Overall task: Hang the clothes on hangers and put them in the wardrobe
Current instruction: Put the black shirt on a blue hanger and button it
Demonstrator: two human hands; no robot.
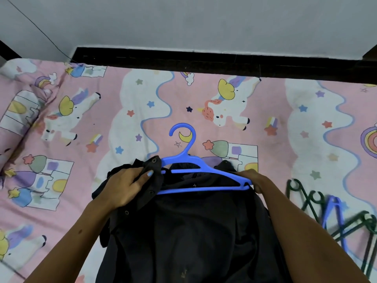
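A dark button-up shirt (195, 231) lies spread on the bed in front of me, collar end away from me. A blue plastic hanger (189, 156) rests on its collar area, hook pointing away. My left hand (127, 188) grips the bunched left front of the shirt near the hanger's left arm. My right hand (256, 180) holds the hanger's right end together with the shirt's shoulder there; its fingers are partly hidden by the fabric.
The bed has a pink unicorn-print sheet (102, 123), with a matching pillow (18, 111) at far left. A pile of green and blue spare hangers (336, 219) lies at my right. A dark bed frame edge (204, 62) and grey wall are beyond.
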